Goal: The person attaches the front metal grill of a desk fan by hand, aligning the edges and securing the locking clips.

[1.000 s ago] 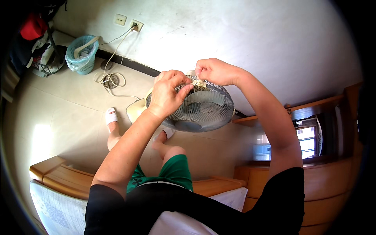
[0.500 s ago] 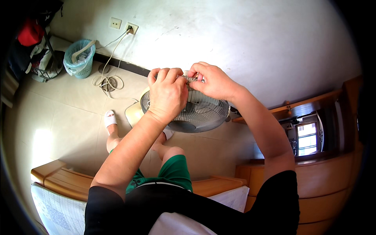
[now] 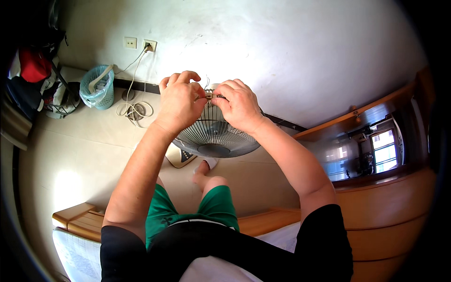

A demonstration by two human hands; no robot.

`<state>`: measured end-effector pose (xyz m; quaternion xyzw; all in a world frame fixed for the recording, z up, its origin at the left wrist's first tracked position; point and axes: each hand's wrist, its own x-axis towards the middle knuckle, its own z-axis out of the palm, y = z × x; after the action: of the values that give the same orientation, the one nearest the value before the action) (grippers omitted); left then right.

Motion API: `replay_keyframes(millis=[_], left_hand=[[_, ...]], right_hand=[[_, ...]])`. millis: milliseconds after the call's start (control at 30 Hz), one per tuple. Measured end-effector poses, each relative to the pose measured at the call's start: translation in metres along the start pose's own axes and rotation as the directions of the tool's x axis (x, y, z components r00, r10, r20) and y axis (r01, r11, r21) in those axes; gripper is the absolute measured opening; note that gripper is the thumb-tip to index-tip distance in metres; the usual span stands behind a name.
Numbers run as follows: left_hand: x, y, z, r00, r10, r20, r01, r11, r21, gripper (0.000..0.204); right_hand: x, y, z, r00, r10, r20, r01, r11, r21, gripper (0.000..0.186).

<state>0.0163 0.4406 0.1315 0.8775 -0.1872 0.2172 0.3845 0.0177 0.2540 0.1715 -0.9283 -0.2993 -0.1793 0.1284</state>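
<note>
A standing electric fan (image 3: 216,136) with a dark round wire grille is in front of me. Both my hands are at the top of the grille's rim. My left hand (image 3: 181,101) pinches there with thumb and index finger, its other fingers bent and raised. Opposite it, the thumb and fingers of my right hand (image 3: 237,104) close on the same spot. A small pale piece (image 3: 209,96) shows between the fingertips, too small to name. Just above it, a thin bent wire (image 3: 207,82) sticks up. The fan's pale base (image 3: 180,156) with a row of buttons rests on the floor.
A cord runs from a wall socket (image 3: 150,45) to coils on the floor. Left of it stands a light blue lined basket (image 3: 97,89), beside a rack with clothes (image 3: 35,66). Wooden furniture with a mirror (image 3: 338,157) is at right; a wooden bed edge (image 3: 77,216) is near me.
My hands have shifted slightly left together and stay at the top of the grille. The fan's face has turned more toward me. A thin wire now shows above the fingertips.
</note>
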Motion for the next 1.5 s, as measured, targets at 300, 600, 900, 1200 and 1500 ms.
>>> replay_keyframes(millis=[300,600,900,1200,1500], left_hand=[[0.012,-0.019,0.009,0.939,-0.156,0.306,0.244,0.929,-0.277,0.015],[0.005,-0.001,-0.006,0.997,-0.011,0.08,0.005,0.997,0.079,0.015],[-0.006,-0.009,-0.004,1.0,0.018,0.024,-0.02,0.998,0.059,0.008],[-0.01,0.003,0.0,0.984,0.124,-0.125,-0.105,0.984,0.145,0.004],[0.0,0.012,-0.001,0.996,0.089,-0.015,-0.08,0.948,0.307,0.008]], right_hand=[[-0.004,0.003,0.004,0.996,-0.061,-0.071,0.058,0.997,-0.045,0.011],[-0.004,0.003,0.004,0.999,-0.022,-0.049,0.021,1.0,-0.02,0.011],[-0.002,-0.003,0.004,0.999,0.012,-0.044,-0.012,1.0,0.004,0.011],[-0.002,-0.003,0.007,0.997,-0.002,-0.082,0.002,1.0,-0.004,0.012],[-0.001,-0.006,0.008,0.998,-0.008,-0.058,0.006,0.999,-0.035,0.01]])
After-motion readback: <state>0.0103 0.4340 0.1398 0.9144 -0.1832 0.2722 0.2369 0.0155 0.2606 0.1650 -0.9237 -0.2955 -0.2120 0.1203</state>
